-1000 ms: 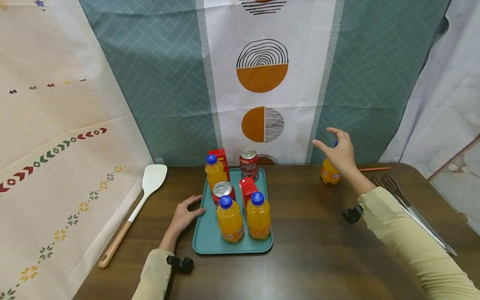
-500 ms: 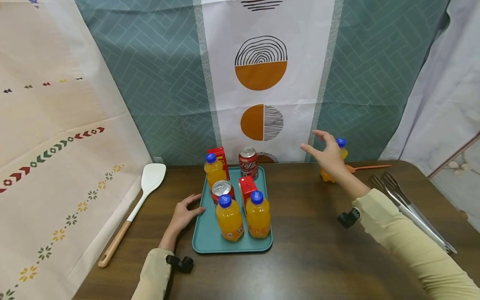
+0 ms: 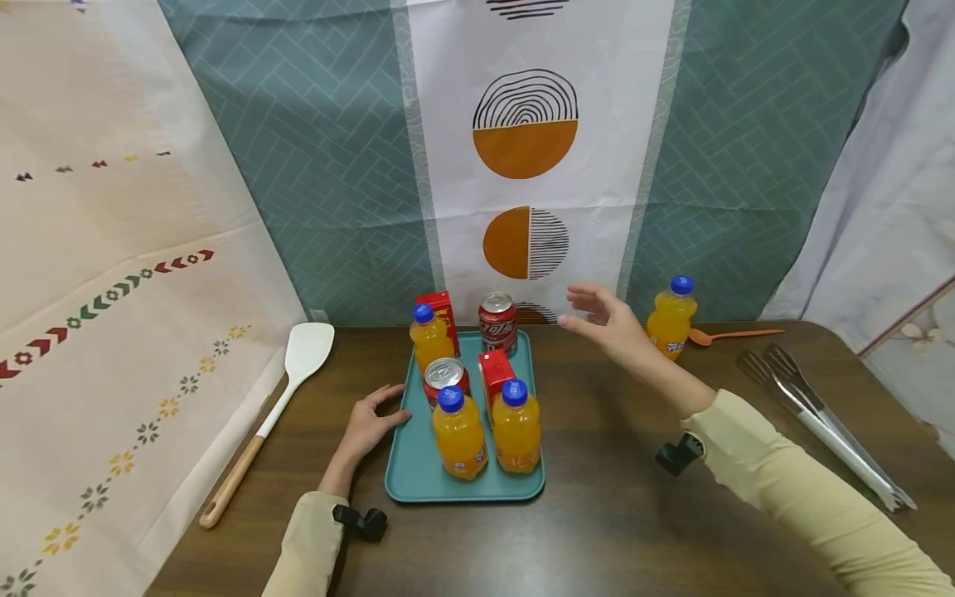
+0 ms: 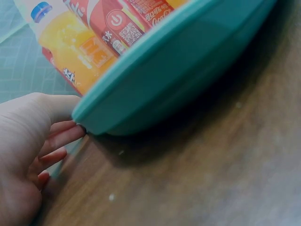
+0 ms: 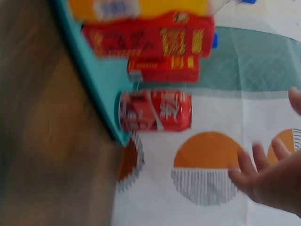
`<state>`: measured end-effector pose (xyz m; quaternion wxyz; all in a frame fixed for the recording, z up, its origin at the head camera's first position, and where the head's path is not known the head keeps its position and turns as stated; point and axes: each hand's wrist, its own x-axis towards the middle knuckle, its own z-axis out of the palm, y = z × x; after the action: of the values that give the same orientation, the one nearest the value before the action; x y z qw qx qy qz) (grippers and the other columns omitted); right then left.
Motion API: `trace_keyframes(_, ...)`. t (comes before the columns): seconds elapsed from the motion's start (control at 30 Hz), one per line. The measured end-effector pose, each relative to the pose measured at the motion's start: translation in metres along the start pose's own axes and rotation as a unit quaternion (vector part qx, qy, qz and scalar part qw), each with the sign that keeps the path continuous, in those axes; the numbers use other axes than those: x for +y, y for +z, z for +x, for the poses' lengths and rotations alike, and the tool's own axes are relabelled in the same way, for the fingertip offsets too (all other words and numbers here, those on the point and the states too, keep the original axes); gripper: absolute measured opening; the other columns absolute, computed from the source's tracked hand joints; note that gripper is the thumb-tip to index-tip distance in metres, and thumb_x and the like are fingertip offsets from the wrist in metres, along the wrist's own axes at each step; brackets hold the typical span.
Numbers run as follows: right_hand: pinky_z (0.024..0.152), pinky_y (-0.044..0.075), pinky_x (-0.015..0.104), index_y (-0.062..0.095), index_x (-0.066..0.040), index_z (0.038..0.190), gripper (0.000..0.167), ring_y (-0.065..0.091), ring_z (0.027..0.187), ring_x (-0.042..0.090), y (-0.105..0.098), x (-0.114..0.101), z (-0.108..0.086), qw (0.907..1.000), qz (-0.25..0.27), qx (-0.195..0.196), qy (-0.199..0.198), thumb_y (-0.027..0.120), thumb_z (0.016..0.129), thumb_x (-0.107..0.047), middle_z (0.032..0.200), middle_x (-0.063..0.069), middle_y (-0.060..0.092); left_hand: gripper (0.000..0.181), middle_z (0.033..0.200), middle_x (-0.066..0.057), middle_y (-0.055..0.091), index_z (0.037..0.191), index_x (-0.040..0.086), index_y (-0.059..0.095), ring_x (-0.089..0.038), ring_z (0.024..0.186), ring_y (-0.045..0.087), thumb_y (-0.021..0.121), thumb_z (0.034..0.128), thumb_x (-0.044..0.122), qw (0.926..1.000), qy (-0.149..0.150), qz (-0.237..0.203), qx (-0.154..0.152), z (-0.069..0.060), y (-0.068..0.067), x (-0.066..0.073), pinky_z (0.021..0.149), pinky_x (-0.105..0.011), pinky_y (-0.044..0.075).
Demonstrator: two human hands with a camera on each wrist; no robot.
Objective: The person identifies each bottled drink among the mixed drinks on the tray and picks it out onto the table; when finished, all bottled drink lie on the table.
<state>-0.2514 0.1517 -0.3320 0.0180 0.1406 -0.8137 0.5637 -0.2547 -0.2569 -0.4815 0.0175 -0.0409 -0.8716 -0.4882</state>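
A: Step in hand?
B: Steadying the tray (image 3: 421, 460), I judge. My left grip (image 3: 370, 424) touches its left rim; can't tell whether it pinches. My right grip (image 3: 613, 330), released and empty, hovers right of the tray, near the cola can (image 3: 498, 325) on it.
A: Next move?
B: Calls for a wide, soft curl, probably.
A: Materials?
B: Tray smooth, round-cornered; can metal, cylindrical; red carton (image 3: 495, 371) boxy; orange bottle (image 3: 674, 313), waisted, see-through, right of the tray.

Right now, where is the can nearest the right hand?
In the head view, the can stands in the far right corner of the tray, behind a red box.
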Motion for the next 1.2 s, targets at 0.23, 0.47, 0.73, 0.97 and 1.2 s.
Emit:
trace_keyframes(0.23, 0.104, 0.05, 0.042, 0.047, -0.003, 0.139, 0.048, 0.059, 0.12, 0.024, 0.013, 0.001, -0.005, 0.9923, 0.055, -0.11, 0.016, 0.057, 0.098, -0.025, 0.139, 0.02, 0.054, 0.051, 0.147, -0.022, 0.048, 0.132, 0.004, 0.06, -0.036, 0.146, 0.032, 0.074, 0.0838, 0.012, 1.0, -0.002, -0.006, 0.0, 0.001, 0.001, -0.001, 0.121, -0.054, 0.022)
trace_keyframes(0.47, 0.104, 0.048, 0.049, 0.052, -0.005, 0.134, 0.043, 0.055, 0.125, 0.038, 0.028, -0.001, -0.015, 0.9802, 0.069, -0.186, 0.006, 0.06, 0.095, -0.022, 0.135, 0.018, 0.056, 0.051, 0.145, -0.023, 0.049, 0.131, 0.002, 0.061, -0.038, 0.145, 0.033, 0.074, 0.0825, 0.012, 0.9999, 0.003, -0.008, 0.007, 0.0, 0.0, -0.001, 0.12, -0.055, 0.022)
trace_keyframes(0.73, 0.099, 0.053, 0.039, 0.056, -0.005, 0.131, 0.044, 0.058, 0.12, 0.027, 0.046, -0.003, -0.028, 0.969, 0.062, -0.239, 0.0, 0.066, 0.091, -0.022, 0.132, 0.018, 0.059, 0.051, 0.144, -0.024, 0.05, 0.13, 0.002, 0.061, -0.039, 0.145, 0.033, 0.074, 0.0824, 0.012, 1.0, 0.005, -0.003, 0.007, 0.0, 0.0, -0.001, 0.12, -0.056, 0.022)
trace_keyframes(0.97, 0.1, 0.052, 0.042, 0.06, -0.007, 0.126, 0.046, 0.059, 0.117, 0.025, 0.055, 0.003, -0.03, 0.9674, 0.045, -0.249, -0.017, 0.072, 0.087, -0.028, 0.126, 0.013, 0.062, 0.051, 0.145, -0.024, 0.049, 0.131, 0.002, 0.06, -0.039, 0.145, 0.033, 0.074, 0.0828, 0.012, 0.9999, 0.011, -0.003, 0.004, 0.002, 0.0, -0.001, 0.12, -0.056, 0.022)
trace_keyframes(1.2, 0.1, 0.052, 0.045, 0.059, -0.005, 0.126, 0.047, 0.058, 0.119, 0.031, 0.06, 0.005, -0.03, 0.9692, 0.023, -0.244, -0.027, 0.074, 0.086, -0.023, 0.13, 0.016, 0.06, 0.051, 0.145, -0.022, 0.05, 0.132, 0.003, 0.06, -0.036, 0.146, 0.033, 0.074, 0.0832, 0.012, 1.0, 0.001, -0.009, 0.003, 0.001, 0.001, 0.0, 0.121, -0.054, 0.021)
